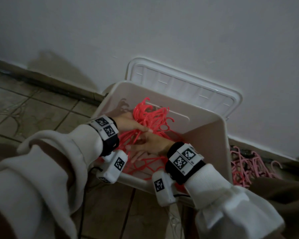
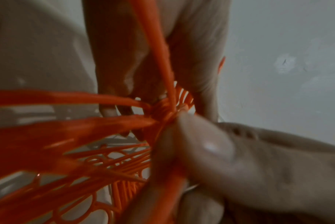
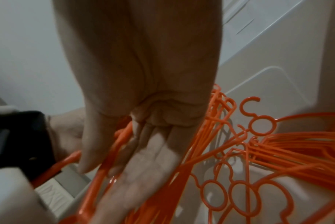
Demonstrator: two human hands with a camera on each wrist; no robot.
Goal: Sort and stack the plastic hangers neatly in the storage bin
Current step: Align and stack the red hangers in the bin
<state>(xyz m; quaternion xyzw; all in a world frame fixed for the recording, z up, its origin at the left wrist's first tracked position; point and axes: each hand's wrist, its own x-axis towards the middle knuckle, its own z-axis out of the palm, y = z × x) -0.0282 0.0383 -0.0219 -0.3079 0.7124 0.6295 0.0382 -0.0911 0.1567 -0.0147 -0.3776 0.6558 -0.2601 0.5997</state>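
A tangle of orange-red plastic hangers [image 1: 152, 118] lies in the white storage bin [image 1: 211, 144], hooks pointing toward the wall. Both hands are down inside the bin. My left hand [image 1: 136, 127] grips a bunch of hanger bars; the left wrist view shows its thumb [image 2: 201, 144] pressed on the gathered hangers [image 2: 86, 166]. My right hand [image 1: 138, 150] lies just in front of it, with its fingers stretched out among the hangers. In the right wrist view one bar runs between its thumb and fingers [image 3: 143, 159], and more hangers [image 3: 277, 144] lie on the bin floor.
The bin's white lid [image 1: 179, 83] leans on the wall behind it. A heap of pink hangers [image 1: 245, 168] lies on the tiled floor to the right of the bin. A dark cable [image 1: 84, 204] runs across the floor near my left arm.
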